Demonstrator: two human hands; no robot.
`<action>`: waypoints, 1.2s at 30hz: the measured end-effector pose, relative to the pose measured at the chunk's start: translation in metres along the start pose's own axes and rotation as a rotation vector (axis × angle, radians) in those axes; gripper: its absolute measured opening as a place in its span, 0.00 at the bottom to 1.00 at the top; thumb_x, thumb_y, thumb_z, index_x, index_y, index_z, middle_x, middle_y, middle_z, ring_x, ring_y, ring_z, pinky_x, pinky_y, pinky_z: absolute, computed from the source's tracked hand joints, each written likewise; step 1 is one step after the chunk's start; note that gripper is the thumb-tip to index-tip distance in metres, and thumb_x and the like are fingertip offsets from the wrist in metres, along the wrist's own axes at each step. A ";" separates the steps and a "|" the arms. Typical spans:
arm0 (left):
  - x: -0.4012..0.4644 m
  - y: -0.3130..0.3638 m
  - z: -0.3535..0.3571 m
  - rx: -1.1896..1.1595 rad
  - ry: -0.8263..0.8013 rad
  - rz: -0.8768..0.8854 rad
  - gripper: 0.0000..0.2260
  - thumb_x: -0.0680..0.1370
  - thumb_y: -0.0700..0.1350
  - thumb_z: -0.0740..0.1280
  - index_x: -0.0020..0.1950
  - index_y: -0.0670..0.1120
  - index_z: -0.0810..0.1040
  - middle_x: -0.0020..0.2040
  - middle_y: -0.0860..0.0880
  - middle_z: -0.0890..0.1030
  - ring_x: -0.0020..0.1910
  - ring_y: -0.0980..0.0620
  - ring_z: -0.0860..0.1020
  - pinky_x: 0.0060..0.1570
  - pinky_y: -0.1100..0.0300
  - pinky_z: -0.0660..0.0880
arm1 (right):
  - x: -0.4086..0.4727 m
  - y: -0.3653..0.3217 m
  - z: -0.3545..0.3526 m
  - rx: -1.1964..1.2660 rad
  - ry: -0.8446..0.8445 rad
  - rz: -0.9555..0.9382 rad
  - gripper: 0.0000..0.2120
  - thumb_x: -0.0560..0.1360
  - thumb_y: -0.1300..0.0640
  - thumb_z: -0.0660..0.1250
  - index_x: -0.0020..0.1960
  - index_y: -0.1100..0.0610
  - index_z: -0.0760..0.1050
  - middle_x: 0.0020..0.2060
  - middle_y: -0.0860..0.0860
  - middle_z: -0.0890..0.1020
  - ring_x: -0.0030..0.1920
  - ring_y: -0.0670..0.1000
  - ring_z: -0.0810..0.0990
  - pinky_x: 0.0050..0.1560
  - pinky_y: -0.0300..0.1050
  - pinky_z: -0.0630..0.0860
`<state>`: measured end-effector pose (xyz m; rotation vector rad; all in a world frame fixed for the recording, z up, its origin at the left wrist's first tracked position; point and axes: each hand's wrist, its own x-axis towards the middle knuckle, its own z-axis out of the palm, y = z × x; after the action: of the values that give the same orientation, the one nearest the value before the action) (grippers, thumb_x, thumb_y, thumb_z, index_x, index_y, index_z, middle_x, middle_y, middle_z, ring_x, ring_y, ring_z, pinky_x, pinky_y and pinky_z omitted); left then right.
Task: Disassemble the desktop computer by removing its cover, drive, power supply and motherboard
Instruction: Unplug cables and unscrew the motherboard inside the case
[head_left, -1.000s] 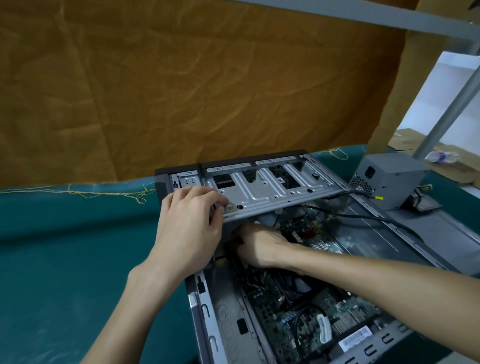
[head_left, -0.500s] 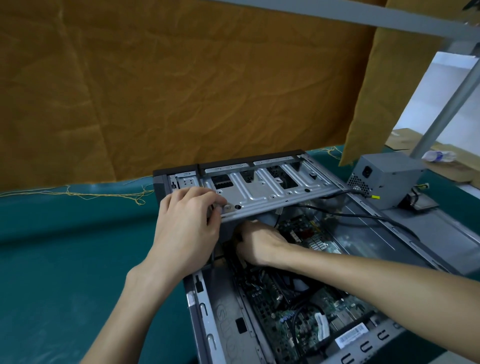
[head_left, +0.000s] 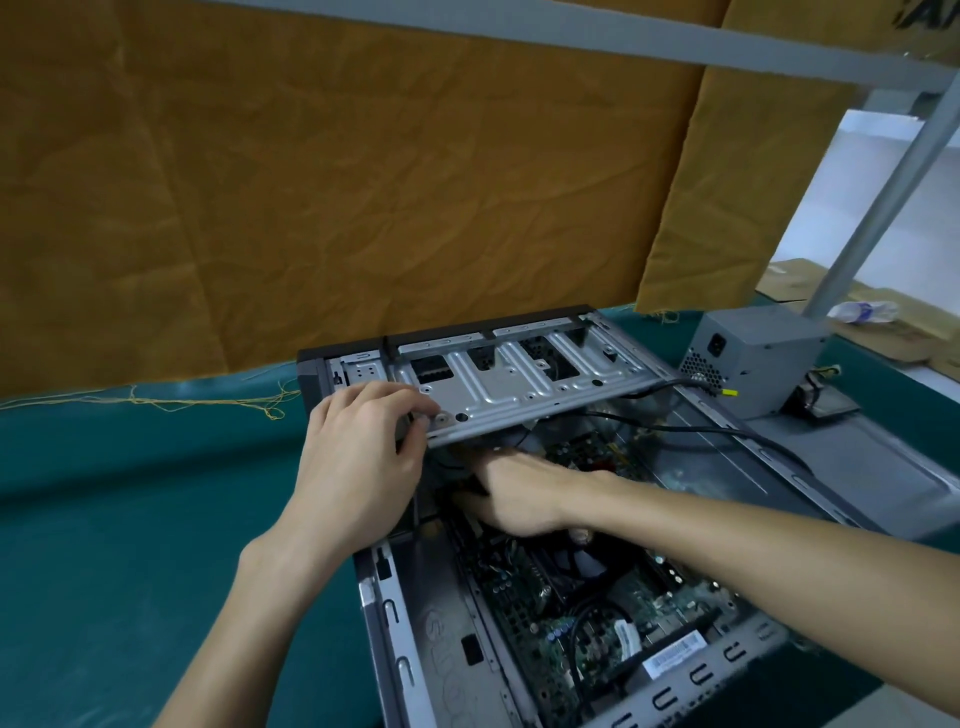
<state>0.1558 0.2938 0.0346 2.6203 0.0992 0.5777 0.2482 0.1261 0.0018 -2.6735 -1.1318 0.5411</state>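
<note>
Drive cage over right hand, fingertips hidden beneath.

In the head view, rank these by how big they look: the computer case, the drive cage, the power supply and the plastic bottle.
1. Computer case
2. Drive cage
3. Power supply, though it sits farther from the camera, so its true size against the cage is unsure
4. Plastic bottle

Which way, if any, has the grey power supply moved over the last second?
No. The power supply stays put beside the far right corner of the computer case.
</note>
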 end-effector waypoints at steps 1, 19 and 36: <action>0.000 0.002 -0.002 -0.007 0.005 0.001 0.10 0.83 0.48 0.62 0.59 0.57 0.81 0.63 0.58 0.78 0.66 0.49 0.71 0.67 0.50 0.63 | -0.009 0.004 -0.006 -0.016 -0.047 -0.015 0.19 0.82 0.46 0.61 0.69 0.54 0.71 0.61 0.59 0.80 0.59 0.61 0.80 0.55 0.49 0.77; 0.004 0.127 0.049 0.368 -0.984 0.219 0.41 0.78 0.71 0.59 0.78 0.41 0.58 0.76 0.42 0.63 0.70 0.40 0.69 0.61 0.50 0.70 | -0.135 0.107 -0.047 -0.233 0.595 0.640 0.23 0.83 0.39 0.53 0.69 0.54 0.62 0.50 0.57 0.77 0.46 0.62 0.79 0.40 0.51 0.68; -0.003 0.112 0.062 0.472 -0.699 0.526 0.31 0.82 0.65 0.53 0.67 0.39 0.70 0.63 0.40 0.70 0.59 0.39 0.74 0.58 0.47 0.75 | -0.135 0.119 -0.045 -0.303 0.624 0.549 0.25 0.82 0.37 0.56 0.69 0.54 0.63 0.30 0.47 0.72 0.28 0.49 0.69 0.26 0.45 0.61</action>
<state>0.1754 0.1675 0.0330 3.1507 -0.7714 -0.2791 0.2578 -0.0553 0.0412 -3.0558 -0.3222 -0.4285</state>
